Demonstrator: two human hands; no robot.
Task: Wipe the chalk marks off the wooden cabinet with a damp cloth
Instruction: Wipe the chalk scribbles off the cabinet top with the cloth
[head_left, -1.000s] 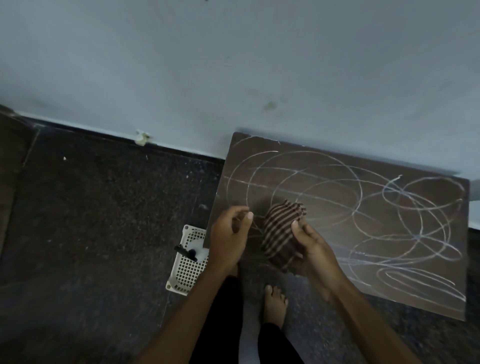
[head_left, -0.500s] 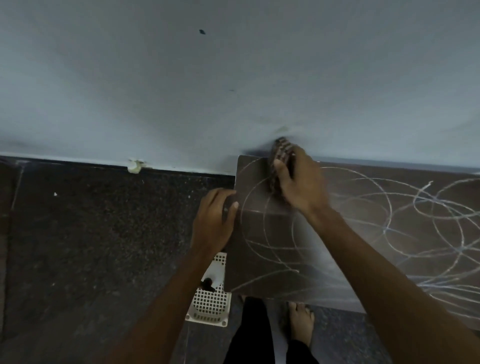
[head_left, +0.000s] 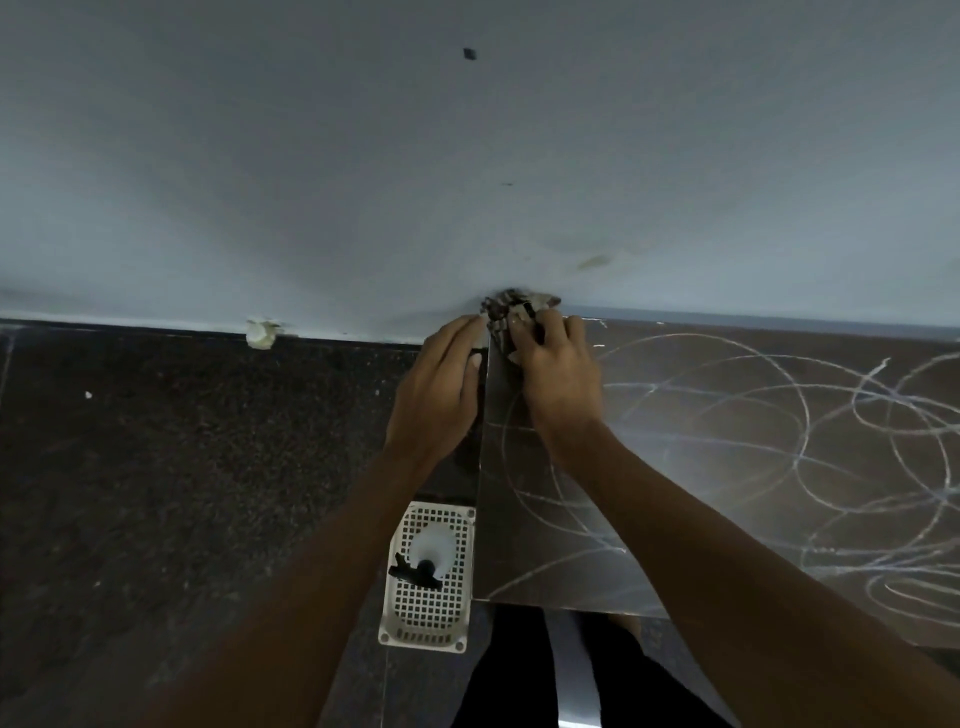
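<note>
One wide-angle head camera looks forward and steeply down, close above the cabinet (head_left: 727, 457), facing the wall (head_left: 363, 156); floor (head_left: 156, 493) fills the left, the person's arms the foreground.

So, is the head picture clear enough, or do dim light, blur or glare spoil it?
Head view: dim, bluish light overall; a pale sheen lies on the cabinet top; the cloth under the right hand looks smeared; the base line of the wall bends, wide-angle distortion.
</note>
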